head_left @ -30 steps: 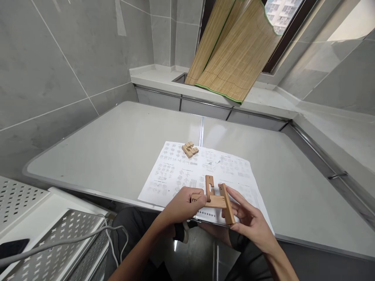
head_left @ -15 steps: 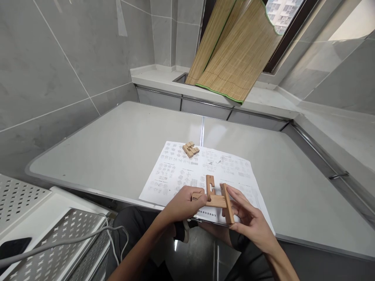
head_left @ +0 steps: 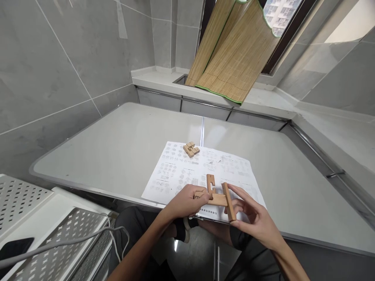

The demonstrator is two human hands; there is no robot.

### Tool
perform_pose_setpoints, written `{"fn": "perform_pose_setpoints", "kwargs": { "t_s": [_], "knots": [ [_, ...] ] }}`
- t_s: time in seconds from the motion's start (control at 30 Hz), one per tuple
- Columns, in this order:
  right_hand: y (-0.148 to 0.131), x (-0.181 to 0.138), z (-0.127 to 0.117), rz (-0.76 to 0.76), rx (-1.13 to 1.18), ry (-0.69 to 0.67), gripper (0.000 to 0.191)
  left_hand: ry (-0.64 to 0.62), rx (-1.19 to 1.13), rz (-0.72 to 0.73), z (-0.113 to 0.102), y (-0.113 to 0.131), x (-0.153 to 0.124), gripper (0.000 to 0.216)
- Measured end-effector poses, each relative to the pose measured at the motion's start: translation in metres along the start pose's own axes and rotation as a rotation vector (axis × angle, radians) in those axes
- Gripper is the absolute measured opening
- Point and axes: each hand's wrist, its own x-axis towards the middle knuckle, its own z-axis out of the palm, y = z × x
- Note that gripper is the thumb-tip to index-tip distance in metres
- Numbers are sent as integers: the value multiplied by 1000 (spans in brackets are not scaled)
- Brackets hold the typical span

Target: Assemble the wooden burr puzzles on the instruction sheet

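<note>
Peering in from afar, I first meet a dark flat object [head_left: 16, 248], cut off by the frame and partly crossed by a grey cable [head_left: 61, 244], on a white perforated rack [head_left: 43, 218]. Further right, a printed sheet [head_left: 199, 168] lies on the table, its text too small for me to read; a small wooden block cluster [head_left: 191, 149] sits at its far edge. The left hand [head_left: 190, 201] curls round the lettered block [head_left: 218, 199], thumb hiding part of its marking and the foot of the upright notched block [head_left: 209, 181]. Right of these, over the sheet's near edge, the right hand [head_left: 249, 212] pinches the long bar [head_left: 229, 201] by its ends; I can't tell whether bar and lettered block are joined.
</note>
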Motion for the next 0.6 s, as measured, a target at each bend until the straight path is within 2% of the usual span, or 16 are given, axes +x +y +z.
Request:
{"fn": "perform_pose_setpoints", "kwargs": {
  "t_s": [0.2,0.37,0.5,0.6],
  "knots": [
    [-11,2,-1,-15,-64,-50,79,-44,-67,27,-2,-5,-2,36],
    [-17,8,1,-71,-112,-38,78,-43,-103,28,-3,-4,-3,34],
    [-21,11,4,-90,-123,-71,80,-47,-99,24,-2,-2,-3,35],
    [-23,12,11,-92,-214,-86,80,-49,-68,35,0,-3,-2,33]
  ]
}}
